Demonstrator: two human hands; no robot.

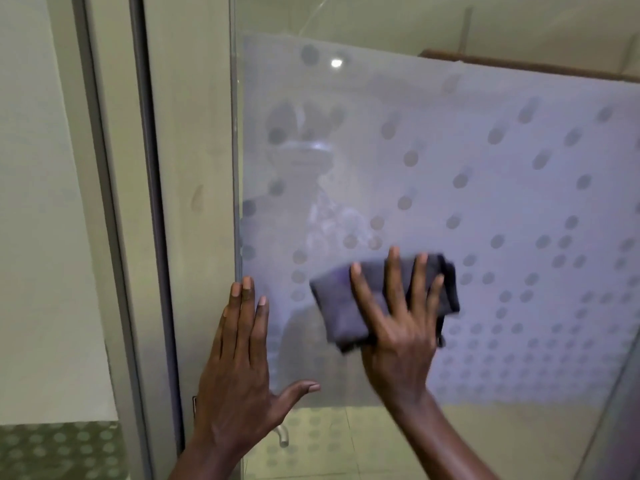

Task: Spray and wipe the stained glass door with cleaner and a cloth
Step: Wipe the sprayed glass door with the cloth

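r hand (398,327) fingers splayed flat on grey cloth (346,306) vs glass door (485,168), l hand (239,368) flat, released

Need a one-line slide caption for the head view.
Right hand presses a dark cloth flat on the frosted, dotted glass door; left hand braces its edge.

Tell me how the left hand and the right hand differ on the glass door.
The right hand presses a dark folded cloth against the glass door; the left hand is bare, with nothing under it. The left hand sits at the door's edge beside the frame; the right hand is further in, over the dotted frosted area. Both lie flat and open, fingers pointing up.
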